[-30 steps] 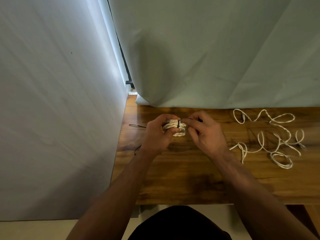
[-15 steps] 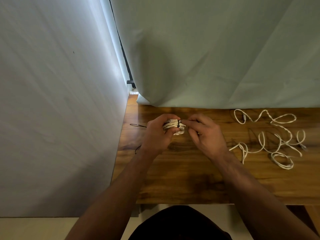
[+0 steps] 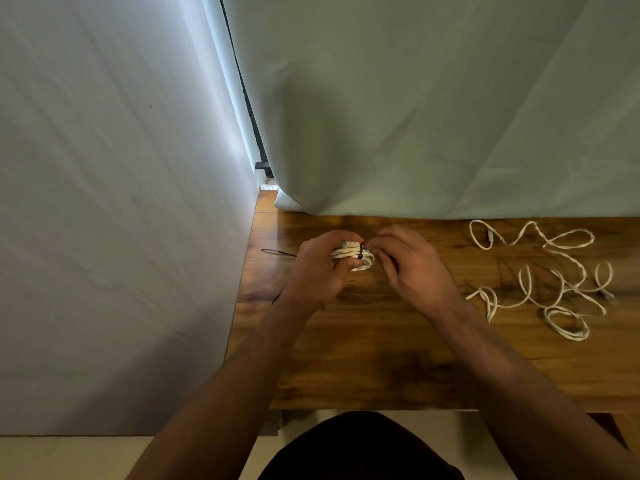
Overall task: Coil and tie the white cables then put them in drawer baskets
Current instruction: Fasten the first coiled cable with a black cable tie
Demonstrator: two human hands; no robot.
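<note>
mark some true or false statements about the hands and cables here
1. The left hand grips a coil of white cable. True.
2. The right hand lies flat on the table. False: it is raised, and its fingertips pinch at the black tie round the coil.
3. A loose cable lies uncoiled on the table to the right of the hands. True.
4. The loose cable is black. False: it is white.
5. A drawer basket stands on the table. False: no basket is in view.
</note>
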